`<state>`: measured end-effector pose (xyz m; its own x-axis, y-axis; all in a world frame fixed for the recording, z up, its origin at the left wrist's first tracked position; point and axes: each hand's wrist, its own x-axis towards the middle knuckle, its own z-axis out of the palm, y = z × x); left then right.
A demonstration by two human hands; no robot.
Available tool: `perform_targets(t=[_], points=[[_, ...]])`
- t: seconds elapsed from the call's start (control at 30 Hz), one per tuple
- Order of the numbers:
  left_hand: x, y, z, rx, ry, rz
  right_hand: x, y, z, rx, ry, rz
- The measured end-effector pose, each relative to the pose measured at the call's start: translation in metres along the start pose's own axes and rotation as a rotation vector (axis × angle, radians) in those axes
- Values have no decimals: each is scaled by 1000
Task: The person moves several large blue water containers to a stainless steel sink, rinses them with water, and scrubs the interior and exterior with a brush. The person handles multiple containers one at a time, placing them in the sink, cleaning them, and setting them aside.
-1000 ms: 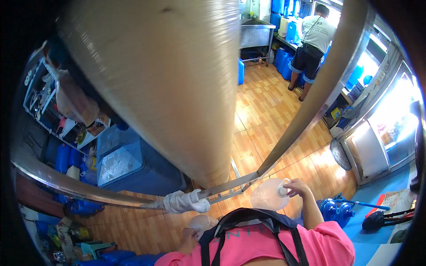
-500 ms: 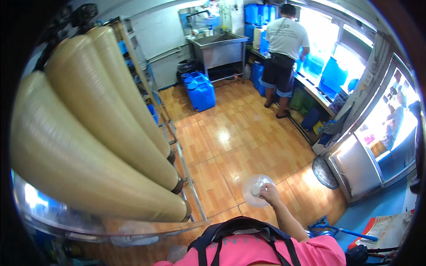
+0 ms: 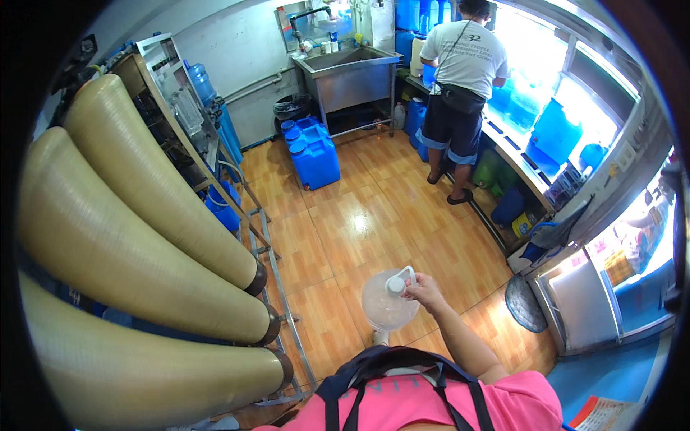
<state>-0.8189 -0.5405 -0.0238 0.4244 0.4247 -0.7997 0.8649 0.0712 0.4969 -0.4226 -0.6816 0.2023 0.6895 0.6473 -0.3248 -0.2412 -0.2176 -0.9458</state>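
My right hand (image 3: 425, 292) is closed around the white handle of a translucent round jug (image 3: 387, 313). The jug has a white cap and hangs upright in front of my body, over the tiled floor. My right arm reaches forward from a pink sleeve. My left hand is not visible. My pink shirt and dark straps fill the lower edge.
Tall tan tanks (image 3: 147, 276) stand along the left on a metal frame. Blue containers (image 3: 315, 159) sit on the floor before a steel sink (image 3: 352, 90). A co-worker (image 3: 463, 93) stands at the right-hand counter with blue jugs. A dark mat (image 3: 525, 303) lies by the door.
My view has shifted forward and turned a little. The jug and my right hand have moved left in view, and the handle now shows clearly. The co-worker remains at the counter.
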Motion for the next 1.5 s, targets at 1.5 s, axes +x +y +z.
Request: perform_targets(t=[1.5], points=[[252,687,-512,-1211,414,529,806,-451,138,-3,-240,-24]])
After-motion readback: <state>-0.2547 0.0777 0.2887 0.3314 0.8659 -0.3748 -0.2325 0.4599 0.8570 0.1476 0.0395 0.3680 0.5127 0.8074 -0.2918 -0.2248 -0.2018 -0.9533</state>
